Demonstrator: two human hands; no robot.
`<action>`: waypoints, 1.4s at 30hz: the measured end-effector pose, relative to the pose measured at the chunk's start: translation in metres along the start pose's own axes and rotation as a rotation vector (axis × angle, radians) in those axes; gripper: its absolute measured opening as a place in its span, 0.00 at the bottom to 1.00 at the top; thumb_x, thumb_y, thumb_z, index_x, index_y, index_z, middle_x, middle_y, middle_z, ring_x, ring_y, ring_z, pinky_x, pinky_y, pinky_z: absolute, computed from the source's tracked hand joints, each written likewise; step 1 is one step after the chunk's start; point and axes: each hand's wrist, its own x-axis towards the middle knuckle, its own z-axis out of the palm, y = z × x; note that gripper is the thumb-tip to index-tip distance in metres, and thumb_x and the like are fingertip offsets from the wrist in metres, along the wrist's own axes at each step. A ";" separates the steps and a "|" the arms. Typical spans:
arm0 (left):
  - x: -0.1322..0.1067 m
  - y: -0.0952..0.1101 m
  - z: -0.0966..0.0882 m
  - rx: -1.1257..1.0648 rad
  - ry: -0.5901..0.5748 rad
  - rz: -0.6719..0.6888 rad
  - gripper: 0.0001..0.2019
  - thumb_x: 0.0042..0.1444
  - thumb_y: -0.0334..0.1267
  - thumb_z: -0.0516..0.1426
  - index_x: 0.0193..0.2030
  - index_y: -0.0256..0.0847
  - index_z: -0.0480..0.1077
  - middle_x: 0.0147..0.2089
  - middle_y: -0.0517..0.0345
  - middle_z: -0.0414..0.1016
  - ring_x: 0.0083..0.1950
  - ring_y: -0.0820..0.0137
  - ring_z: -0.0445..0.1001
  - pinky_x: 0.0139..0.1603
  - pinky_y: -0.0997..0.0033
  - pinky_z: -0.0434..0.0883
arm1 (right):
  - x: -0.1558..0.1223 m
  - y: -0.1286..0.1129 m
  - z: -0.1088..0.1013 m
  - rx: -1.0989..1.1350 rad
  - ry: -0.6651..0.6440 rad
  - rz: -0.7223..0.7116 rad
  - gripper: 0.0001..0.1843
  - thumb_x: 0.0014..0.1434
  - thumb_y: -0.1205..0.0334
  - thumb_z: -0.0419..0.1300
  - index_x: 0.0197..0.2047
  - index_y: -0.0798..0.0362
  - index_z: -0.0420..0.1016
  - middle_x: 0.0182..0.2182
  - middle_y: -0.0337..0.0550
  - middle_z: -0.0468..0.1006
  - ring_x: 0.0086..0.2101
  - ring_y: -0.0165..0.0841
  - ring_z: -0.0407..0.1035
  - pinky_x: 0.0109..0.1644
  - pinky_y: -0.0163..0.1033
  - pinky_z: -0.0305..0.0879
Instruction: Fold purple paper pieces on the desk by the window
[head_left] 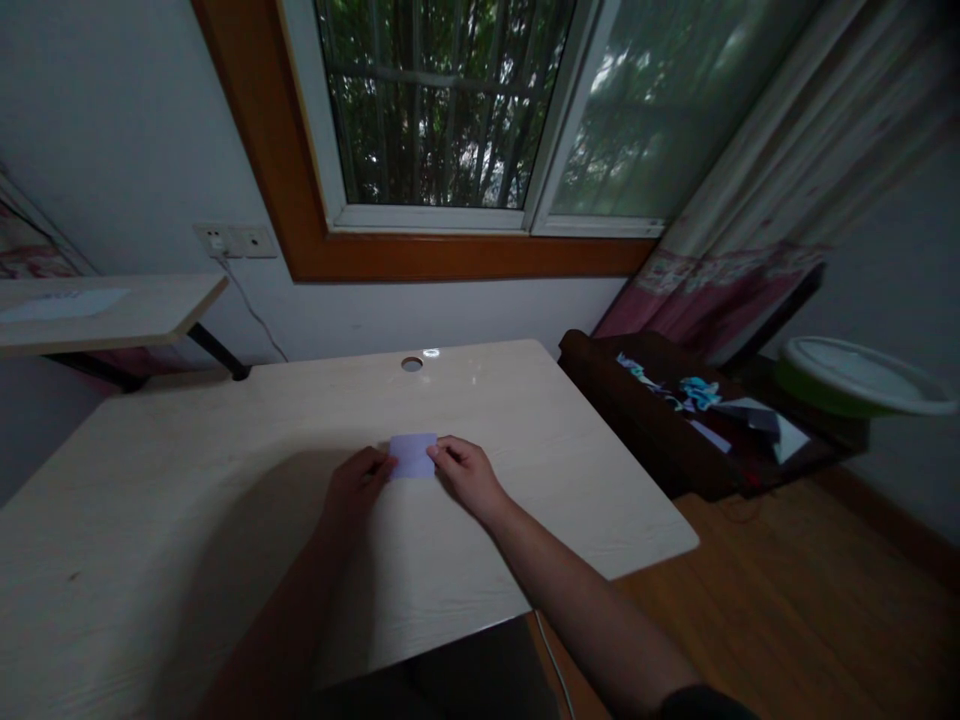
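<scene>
A small pale lilac piece of paper (413,455) lies flat on the light wooden desk (225,480), near its middle. My left hand (358,484) rests at the paper's left edge, fingers curled and pinched on it. My right hand (466,474) meets the paper's right edge, fingertips pressed together on it. Both forearms reach in from the bottom of the view.
A round cable hole (412,364) sits near the desk's far edge. A second table (112,310) stands at the left. A dark low cabinet (675,420) with papers and a green-and-white lidded basin (862,380) stand at the right. Window and curtain are behind.
</scene>
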 end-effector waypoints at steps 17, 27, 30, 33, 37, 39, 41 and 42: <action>-0.002 0.000 -0.004 0.087 0.121 0.192 0.11 0.63 0.43 0.53 0.37 0.41 0.75 0.38 0.54 0.79 0.41 0.67 0.76 0.47 0.69 0.72 | 0.000 -0.009 -0.004 -0.130 0.148 -0.272 0.07 0.61 0.58 0.62 0.37 0.48 0.82 0.35 0.45 0.78 0.38 0.35 0.72 0.45 0.41 0.68; -0.002 0.002 -0.007 0.119 0.165 0.227 0.10 0.62 0.41 0.56 0.35 0.41 0.76 0.35 0.56 0.78 0.37 0.69 0.75 0.43 0.70 0.71 | 0.000 -0.009 -0.004 -0.134 0.136 -0.288 0.07 0.62 0.59 0.61 0.37 0.49 0.81 0.35 0.45 0.77 0.39 0.35 0.71 0.45 0.40 0.67; -0.002 0.004 -0.008 0.110 0.168 0.193 0.09 0.60 0.41 0.57 0.33 0.41 0.76 0.33 0.57 0.77 0.35 0.70 0.75 0.41 0.71 0.71 | 0.001 -0.009 -0.003 -0.136 0.130 -0.276 0.07 0.62 0.60 0.61 0.37 0.50 0.81 0.35 0.44 0.76 0.39 0.35 0.70 0.44 0.40 0.66; -0.001 0.003 -0.009 0.093 0.156 0.161 0.09 0.60 0.43 0.57 0.33 0.41 0.74 0.33 0.58 0.76 0.35 0.70 0.74 0.41 0.71 0.71 | 0.001 -0.008 -0.003 -0.131 0.130 -0.267 0.07 0.62 0.60 0.61 0.37 0.50 0.80 0.36 0.45 0.75 0.38 0.35 0.70 0.42 0.39 0.66; 0.001 0.000 -0.007 0.061 0.139 0.164 0.10 0.60 0.44 0.57 0.34 0.41 0.73 0.33 0.57 0.75 0.35 0.70 0.74 0.41 0.71 0.72 | 0.002 -0.006 -0.002 -0.125 0.139 -0.267 0.06 0.62 0.60 0.61 0.37 0.50 0.80 0.36 0.44 0.75 0.38 0.35 0.69 0.41 0.39 0.65; 0.002 -0.002 -0.006 0.047 0.135 0.169 0.09 0.60 0.44 0.57 0.34 0.41 0.73 0.34 0.57 0.75 0.35 0.70 0.74 0.40 0.71 0.72 | 0.002 -0.006 -0.001 -0.129 0.138 -0.266 0.06 0.62 0.60 0.61 0.37 0.50 0.80 0.36 0.44 0.74 0.37 0.34 0.69 0.41 0.39 0.65; 0.002 -0.002 -0.006 0.036 0.132 0.175 0.09 0.60 0.43 0.57 0.35 0.41 0.73 0.35 0.56 0.76 0.35 0.70 0.74 0.40 0.71 0.72 | 0.002 -0.006 -0.001 -0.135 0.130 -0.265 0.06 0.62 0.60 0.61 0.38 0.50 0.80 0.36 0.44 0.75 0.37 0.34 0.69 0.41 0.39 0.65; 0.002 -0.002 -0.006 0.032 0.129 0.179 0.08 0.60 0.43 0.57 0.36 0.41 0.73 0.36 0.56 0.76 0.35 0.70 0.74 0.40 0.71 0.72 | 0.003 -0.006 -0.001 -0.137 0.124 -0.264 0.06 0.62 0.59 0.61 0.38 0.50 0.80 0.36 0.44 0.75 0.37 0.34 0.69 0.41 0.39 0.65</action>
